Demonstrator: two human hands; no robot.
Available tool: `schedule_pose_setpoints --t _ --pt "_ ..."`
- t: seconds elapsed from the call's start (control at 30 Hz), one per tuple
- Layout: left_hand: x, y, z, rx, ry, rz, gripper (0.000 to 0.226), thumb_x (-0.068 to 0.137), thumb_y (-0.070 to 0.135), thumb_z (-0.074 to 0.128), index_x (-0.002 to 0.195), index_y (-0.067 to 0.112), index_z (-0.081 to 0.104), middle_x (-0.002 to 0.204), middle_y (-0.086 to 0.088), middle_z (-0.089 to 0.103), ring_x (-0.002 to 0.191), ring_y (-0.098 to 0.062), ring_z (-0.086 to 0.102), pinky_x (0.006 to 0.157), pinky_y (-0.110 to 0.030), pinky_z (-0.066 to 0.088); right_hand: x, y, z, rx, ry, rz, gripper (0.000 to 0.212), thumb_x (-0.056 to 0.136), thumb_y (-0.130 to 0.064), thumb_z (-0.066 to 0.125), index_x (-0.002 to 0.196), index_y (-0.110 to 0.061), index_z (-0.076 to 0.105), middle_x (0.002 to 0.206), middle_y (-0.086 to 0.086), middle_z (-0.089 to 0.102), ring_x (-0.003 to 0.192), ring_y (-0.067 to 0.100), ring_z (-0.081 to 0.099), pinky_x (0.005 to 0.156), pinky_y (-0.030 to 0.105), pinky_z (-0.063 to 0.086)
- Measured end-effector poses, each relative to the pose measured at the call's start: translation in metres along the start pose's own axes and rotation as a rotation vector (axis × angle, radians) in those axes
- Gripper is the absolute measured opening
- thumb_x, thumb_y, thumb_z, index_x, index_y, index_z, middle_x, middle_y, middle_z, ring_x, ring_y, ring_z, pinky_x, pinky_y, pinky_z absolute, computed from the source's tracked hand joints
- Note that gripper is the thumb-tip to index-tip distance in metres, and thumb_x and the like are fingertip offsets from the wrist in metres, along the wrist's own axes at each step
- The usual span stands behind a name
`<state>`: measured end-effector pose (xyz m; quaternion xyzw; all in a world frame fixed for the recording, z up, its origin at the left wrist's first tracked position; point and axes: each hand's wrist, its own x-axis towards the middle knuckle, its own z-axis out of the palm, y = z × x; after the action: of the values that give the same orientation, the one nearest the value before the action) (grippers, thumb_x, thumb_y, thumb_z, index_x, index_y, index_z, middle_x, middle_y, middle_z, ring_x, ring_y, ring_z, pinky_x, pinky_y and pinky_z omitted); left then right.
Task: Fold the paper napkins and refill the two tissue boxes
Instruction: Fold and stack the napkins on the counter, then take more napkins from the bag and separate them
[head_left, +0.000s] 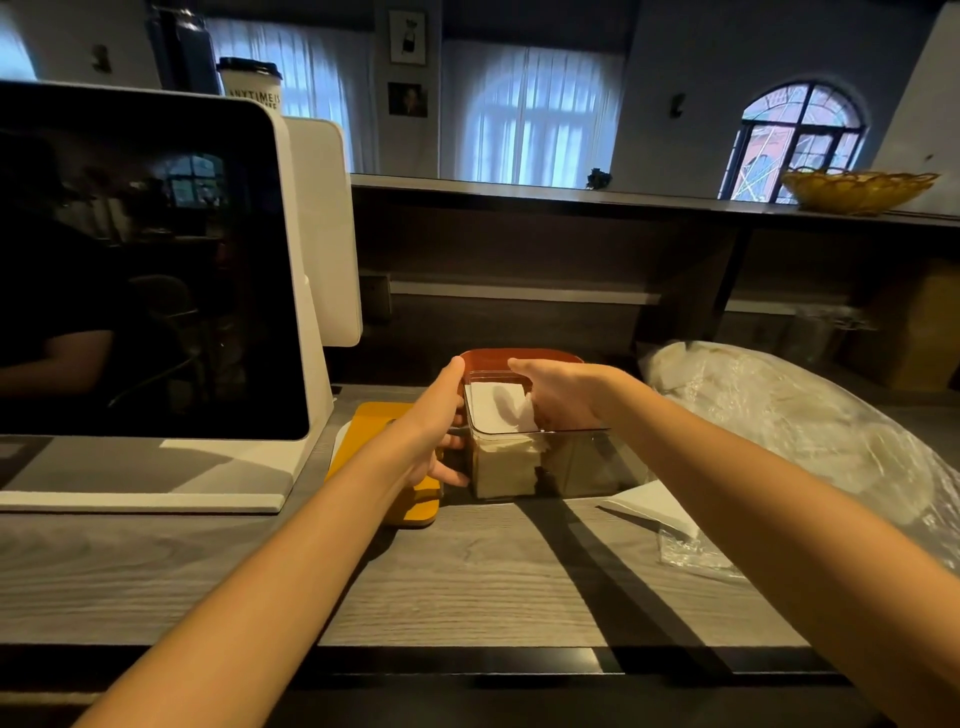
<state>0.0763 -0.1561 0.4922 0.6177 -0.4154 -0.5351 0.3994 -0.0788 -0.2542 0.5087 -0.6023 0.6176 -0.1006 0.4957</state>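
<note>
At the back of the counter (467, 571), just in front of me, sits the clear box (540, 457) with a stack of folded napkins (501, 415) inside, pressed toward its left wall. I judge this to be the refill step for this box: napkins are going in and being seated, while the right half of the box looks unfilled.

My right hand (558, 397) reaches down into the open top, its fingers bent over the right edge of the stack; I cannot tell whether they pinch the top napkin or only push it down, since the hand hides its own fingertips. My left hand (441, 415) steadies the box from outside, thumb up by the far left corner and fingers curled round the left wall, touching it.

Next, I think, the stack needs to be squared flat and the right hand drawn out without dragging a sheet along, then more napkins fetched.

A red-brown lid (519, 358) stands just behind the box, probably on the second box, though I can't see beneath it. An orange lid (387, 467) lies flat to the left, under my left wrist. A loose napkin (649, 506) lies near the box's right corner, with the plastic bag (805, 441) of supplies beyond. The till screen (145, 270) stands well off left.
</note>
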Motion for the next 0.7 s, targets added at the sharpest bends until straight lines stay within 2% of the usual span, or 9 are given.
schedule_pose_setpoints --t 0.1,0.17,0.2,0.27,0.33,0.4,0.53,0.63,0.7 --pt "-0.003 0.003 -0.002 -0.019 0.011 0.036 0.073 0.100 0.067 0.022 0.155 0.020 0.032 0.159 -0.011 0.035 0.144 -0.037 0.037 0.104 -0.064 0.043 -0.009 0.000 -0.010 0.073 0.236 -0.010 0.076 0.094 -0.067 0.044 0.143 -0.009 0.044 0.132 0.018 0.059 0.110 0.033 0.064 0.089 0.043 0.056" --pt "-0.003 0.005 -0.001 -0.032 0.013 0.047 0.072 0.101 0.066 0.022 0.154 0.020 0.034 0.158 -0.011 0.037 0.143 -0.037 0.038 0.103 -0.064 0.043 -0.018 -0.005 -0.012 0.115 0.351 -0.127 0.065 0.100 -0.055 0.046 0.126 0.002 0.060 0.111 0.021 0.068 0.086 0.025 0.068 0.079 0.038 0.060" --pt "-0.003 0.006 0.000 -0.032 0.008 0.050 0.072 0.101 0.067 0.021 0.154 0.020 0.035 0.158 -0.011 0.038 0.143 -0.037 0.038 0.103 -0.064 0.044 -0.023 -0.010 -0.012 0.133 0.366 -0.212 0.062 0.101 -0.053 0.045 0.123 0.001 0.063 0.113 0.023 0.067 0.085 0.024 0.067 0.083 0.039 0.059" --pt "-0.004 0.007 0.002 -0.030 0.003 0.056 0.071 0.101 0.067 0.020 0.153 0.021 0.037 0.157 -0.011 0.040 0.142 -0.037 0.039 0.104 -0.064 0.044 -0.032 -0.017 -0.004 0.175 0.230 -0.308 0.064 0.101 -0.059 0.038 0.125 -0.004 0.061 0.126 0.019 0.064 0.101 0.027 0.065 0.088 0.040 0.057" --pt "-0.005 0.007 0.004 -0.039 0.009 0.057 0.070 0.101 0.067 0.021 0.153 0.021 0.037 0.157 -0.012 0.040 0.141 -0.038 0.040 0.103 -0.064 0.044 -0.031 -0.018 0.009 0.155 0.007 -0.235 0.075 0.099 -0.066 0.031 0.140 -0.006 0.050 0.138 0.018 0.055 0.118 0.034 0.059 0.094 0.043 0.053" --pt "-0.008 0.008 0.006 -0.042 0.016 0.051 0.071 0.101 0.067 0.022 0.154 0.022 0.035 0.158 -0.012 0.037 0.142 -0.038 0.039 0.102 -0.064 0.045 -0.028 -0.015 0.019 0.108 -0.064 -0.185 0.078 0.098 -0.068 0.027 0.143 -0.007 0.048 0.143 0.018 0.052 0.126 0.035 0.055 0.107 0.048 0.046" --pt "-0.017 0.010 0.008 -0.033 0.028 0.078 0.069 0.102 0.065 0.022 0.152 0.020 0.037 0.152 -0.010 0.045 0.142 -0.035 0.040 0.108 -0.059 0.040 -0.034 -0.012 0.019 0.200 0.019 -0.258 0.072 0.101 -0.063 0.028 0.138 -0.006 0.052 0.138 0.016 0.057 0.120 0.033 0.059 0.100 0.044 0.051" --pt "-0.025 0.019 0.014 0.027 0.166 0.289 0.054 0.106 0.056 0.023 0.132 0.021 0.054 0.126 0.001 0.057 0.125 -0.020 0.046 0.104 -0.042 0.037 -0.054 -0.003 0.009 0.356 0.173 -0.411 0.061 0.104 -0.056 0.031 0.128 -0.008 0.060 0.125 0.013 0.065 0.105 0.027 0.065 0.089 0.039 0.055" --pt "-0.030 0.026 0.025 0.030 0.226 0.451 0.056 0.106 0.054 0.025 0.144 0.021 0.047 0.146 -0.002 0.050 0.133 -0.016 0.043 0.113 -0.039 0.033 -0.072 0.005 0.002 0.471 0.276 -0.515 0.054 0.104 -0.053 0.032 0.119 -0.012 0.065 0.116 0.009 0.069 0.101 0.023 0.067 0.081 0.034 0.058"
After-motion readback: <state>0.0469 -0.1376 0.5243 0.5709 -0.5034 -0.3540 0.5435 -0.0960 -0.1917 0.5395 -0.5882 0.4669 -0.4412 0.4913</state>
